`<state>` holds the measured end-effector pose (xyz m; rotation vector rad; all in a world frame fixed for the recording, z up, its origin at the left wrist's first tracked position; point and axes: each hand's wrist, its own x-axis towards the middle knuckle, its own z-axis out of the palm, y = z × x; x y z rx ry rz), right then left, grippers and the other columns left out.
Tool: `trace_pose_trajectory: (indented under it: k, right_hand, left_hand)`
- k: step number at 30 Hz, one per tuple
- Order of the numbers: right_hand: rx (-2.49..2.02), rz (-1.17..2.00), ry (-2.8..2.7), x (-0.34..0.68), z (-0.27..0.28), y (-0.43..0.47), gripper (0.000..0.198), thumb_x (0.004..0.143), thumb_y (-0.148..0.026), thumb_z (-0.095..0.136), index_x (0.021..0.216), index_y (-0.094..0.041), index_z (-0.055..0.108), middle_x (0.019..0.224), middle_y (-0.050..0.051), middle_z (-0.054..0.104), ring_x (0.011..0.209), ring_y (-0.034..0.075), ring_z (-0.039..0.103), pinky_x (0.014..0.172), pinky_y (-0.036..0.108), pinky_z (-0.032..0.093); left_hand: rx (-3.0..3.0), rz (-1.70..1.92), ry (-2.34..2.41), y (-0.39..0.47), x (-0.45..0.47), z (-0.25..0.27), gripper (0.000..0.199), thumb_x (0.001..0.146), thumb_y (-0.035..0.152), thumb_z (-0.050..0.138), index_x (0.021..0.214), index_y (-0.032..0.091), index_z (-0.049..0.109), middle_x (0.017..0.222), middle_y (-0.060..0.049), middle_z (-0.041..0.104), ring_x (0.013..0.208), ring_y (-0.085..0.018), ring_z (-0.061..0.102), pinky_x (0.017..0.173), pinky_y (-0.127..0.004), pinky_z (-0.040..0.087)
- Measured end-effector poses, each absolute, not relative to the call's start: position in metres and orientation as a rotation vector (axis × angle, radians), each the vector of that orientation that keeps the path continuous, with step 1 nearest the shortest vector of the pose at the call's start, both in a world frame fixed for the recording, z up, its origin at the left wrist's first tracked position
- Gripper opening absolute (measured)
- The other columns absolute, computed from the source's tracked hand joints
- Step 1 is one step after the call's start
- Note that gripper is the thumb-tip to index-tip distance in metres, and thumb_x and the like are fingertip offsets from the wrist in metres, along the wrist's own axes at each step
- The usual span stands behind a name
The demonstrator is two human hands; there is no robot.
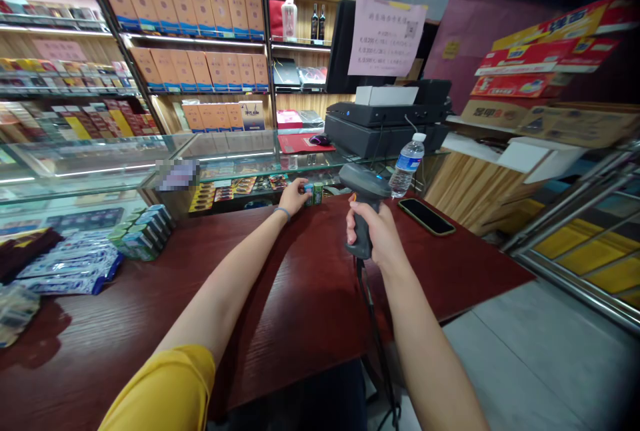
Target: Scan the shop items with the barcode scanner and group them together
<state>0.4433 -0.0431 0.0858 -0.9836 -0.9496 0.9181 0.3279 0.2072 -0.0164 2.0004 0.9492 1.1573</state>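
The right hand [377,228] grips the scanner [364,182] by its handle; beyond it, leftward, the left hand [294,198] pinches a box [317,194] near the surface's [305,278] far edge. Good aim likely needs box held still, fingers clear, scanner squarely facing it.

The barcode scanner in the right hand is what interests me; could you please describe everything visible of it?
The barcode scanner is dark grey and looks like plastic, with a broad, rounded head and a small blue light on top. Its handle points downward, wrapped by the right hand, which partly hides it. A black cable leaves the handle's bottom end. The head points away from the camera, toward the left, so its front face cannot be seen.
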Motion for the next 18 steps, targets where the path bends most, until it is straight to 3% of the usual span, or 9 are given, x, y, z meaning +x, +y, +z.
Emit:
trace_pose_trajectory:
  k: [7,18]
  right_hand:
    - [-0.991,0.931,-0.957,0.441,0.085,-0.043,0.019,0.080,-0.033,0.067,0.089,-0.022,0.055,0.051,-0.008,0.056,0.033,0.010,0.048,0.034,0.021,0.040]
    - [-0.995,1.070,-1.095,0.421,0.084,-0.050,0.022,0.081,-0.034,0.068,0.095,-0.022,0.057,0.055,-0.007,0.056,0.037,0.011,0.049,0.038,0.022,0.041]
  left_hand:
    - [1.990,1.183,0.905,0.200,0.314,-0.001,0.057,0.070,0.015,0.077,0.125,0.014,0.060,0.126,-0.015,0.064,0.113,-0.026,0.064,0.097,-0.040,0.052]
    - [2.135,1.393,0.846,0.128,0.190,0.068,0.019,0.083,0.022,0.069,0.101,0.018,0.070,0.101,-0.006,0.073,0.092,-0.017,0.069,0.086,-0.031,0.055]
